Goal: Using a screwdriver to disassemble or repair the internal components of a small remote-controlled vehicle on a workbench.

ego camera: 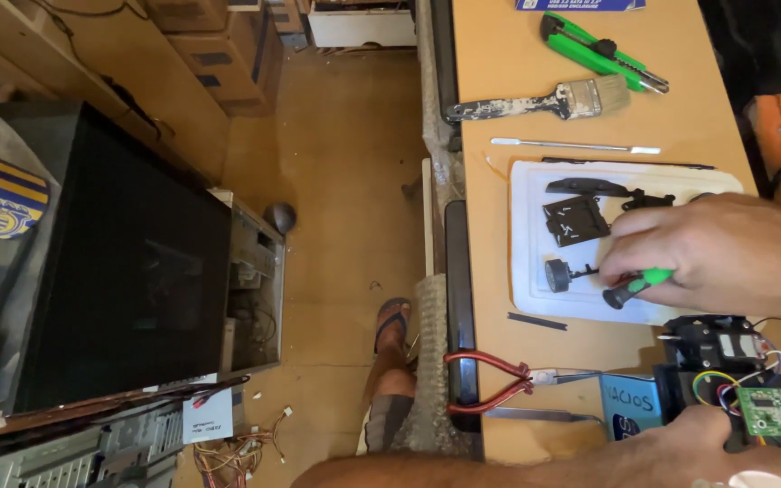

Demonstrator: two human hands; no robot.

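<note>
Holding one screwdriver (pixel 636 287), right hand (pixel 716 253); perhaps five black parts (pixel 575 220).

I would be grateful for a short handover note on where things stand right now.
Right hand: holds a green-handled screwdriver over the white tray.
Left hand: rests on the opened black device beside its green circuit board, still wired to it.
Done: black plastic parts lie in the tray.
Left: board still attached by wires.
Nearby: red-handled pliers, paintbrush, green utility knife.
</note>
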